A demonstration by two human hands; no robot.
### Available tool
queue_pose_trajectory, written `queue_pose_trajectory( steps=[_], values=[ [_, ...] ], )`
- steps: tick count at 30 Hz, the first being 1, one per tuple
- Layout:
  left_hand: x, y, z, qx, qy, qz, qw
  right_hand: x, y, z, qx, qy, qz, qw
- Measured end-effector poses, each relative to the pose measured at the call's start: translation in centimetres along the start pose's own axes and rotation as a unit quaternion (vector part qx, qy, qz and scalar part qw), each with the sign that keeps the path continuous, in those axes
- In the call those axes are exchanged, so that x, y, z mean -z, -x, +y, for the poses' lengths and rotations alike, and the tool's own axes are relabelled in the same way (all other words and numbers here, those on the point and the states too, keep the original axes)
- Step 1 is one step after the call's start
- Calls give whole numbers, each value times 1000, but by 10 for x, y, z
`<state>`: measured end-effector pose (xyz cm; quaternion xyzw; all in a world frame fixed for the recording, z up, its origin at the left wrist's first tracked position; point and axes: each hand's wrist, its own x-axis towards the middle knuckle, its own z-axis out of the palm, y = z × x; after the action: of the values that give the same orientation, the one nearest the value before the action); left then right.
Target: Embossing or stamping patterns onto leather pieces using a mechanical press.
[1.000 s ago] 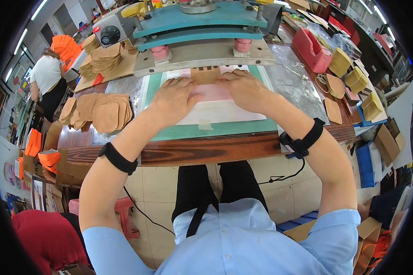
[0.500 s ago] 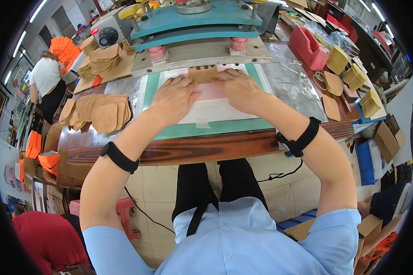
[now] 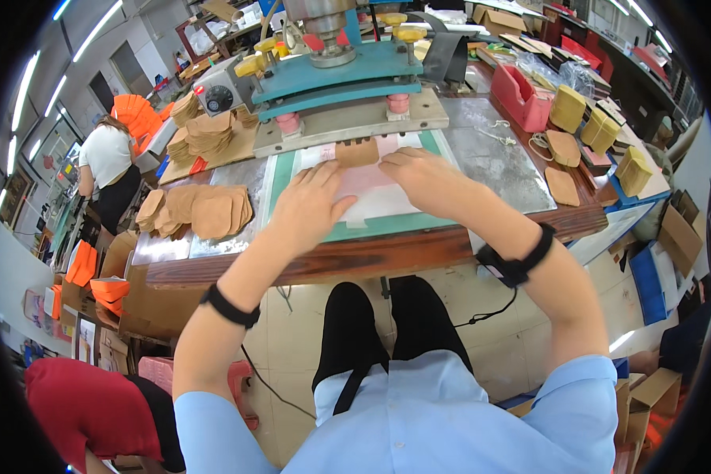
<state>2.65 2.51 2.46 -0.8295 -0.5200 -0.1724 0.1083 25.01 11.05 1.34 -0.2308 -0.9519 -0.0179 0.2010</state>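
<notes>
A tan leather-like piece [image 3: 357, 153] with dark marks along its far edge lies on a white and pink sheet [image 3: 370, 189] over a green mat [image 3: 403, 225]. My left hand [image 3: 310, 201] is open at its left side, fingertips by its near left corner and thumb spread over the sheet. At its right edge rests my right hand [image 3: 420, 175], fingers stretched out and grasping nothing visible; its thumb is mostly hidden. Just beyond, a press with teal plates [image 3: 336, 79] and a grey metal bar [image 3: 351, 122] stands over the sheet's far part.
Stacks of tan pieces lie left, nearer [image 3: 213, 212] and farther [image 3: 209, 134], by a control box with a dial [image 3: 220, 95]. On the right are a red bin [image 3: 520, 99], yellowish bundles [image 3: 600, 130] and loose tan pieces [image 3: 562, 186]. Two people are at the left.
The view has shifted, showing more of the press. My left hand's thumb has spread away from its fingers, and more of the tan piece shows. My right hand stays at its right edge.
</notes>
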Motion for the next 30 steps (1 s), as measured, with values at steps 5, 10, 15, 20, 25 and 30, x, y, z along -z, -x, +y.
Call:
queue_pose_trajectory(
  steps=[5,10,15,20,25,30],
  values=[
    [26,96,96,-32,435,-149,887,59,104,-85,-1,-456,-159,876],
    [-75,180,114,179,599,-427,654,-37,187,-77,-98,-488,-409,764],
    [-155,154,53,412,807,-88,414,-148,201,-16,-378,-783,97,485],
    [-158,115,20,382,857,163,305,-178,128,-3,-264,-842,408,235],
    [-135,103,32,220,883,355,213,-125,90,-57,-153,-881,423,144],
    [-133,93,33,232,890,331,209,-147,105,-33,-185,-864,412,221]
  ],
)
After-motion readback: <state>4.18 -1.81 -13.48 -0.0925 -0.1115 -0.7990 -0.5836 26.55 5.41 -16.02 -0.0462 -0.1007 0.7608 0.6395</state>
